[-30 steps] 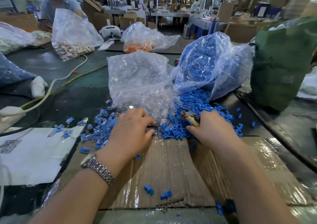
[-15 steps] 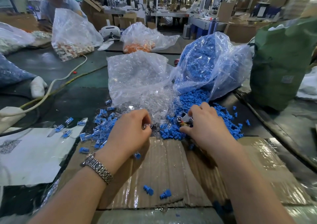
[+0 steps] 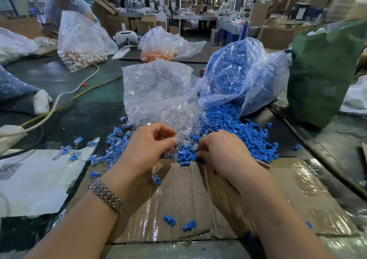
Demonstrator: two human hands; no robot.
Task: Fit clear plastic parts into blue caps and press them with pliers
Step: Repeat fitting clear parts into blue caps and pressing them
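Observation:
Clear plastic parts (image 3: 174, 117) spill from a clear bag (image 3: 156, 84) at the table's middle. Right beside them, blue caps (image 3: 240, 133) pour out of a second bag (image 3: 234, 70). My left hand (image 3: 147, 149) rests at the near edge of the clear pile, with thumb and fingers pinched on a small clear plastic part. My right hand (image 3: 220, 151) is curled palm-down on the near edge of the blue pile, a finger's width from the left hand. The pliers are almost wholly hidden under it; only a dark bit shows at the palm.
Fitted blue-and-clear pieces (image 3: 113, 149) lie left of my left hand. Taped cardboard (image 3: 178, 199) under my wrists carries two loose caps (image 3: 169, 220). White paper (image 3: 35, 179) lies near left, a cable (image 3: 59, 100) runs far left, and a green sack (image 3: 321, 70) stands right. Another person sits far left.
My right hand slid left toward my left hand and turned palm-down, covering the pliers tip that showed before. My left hand stayed put and closed its fingertips.

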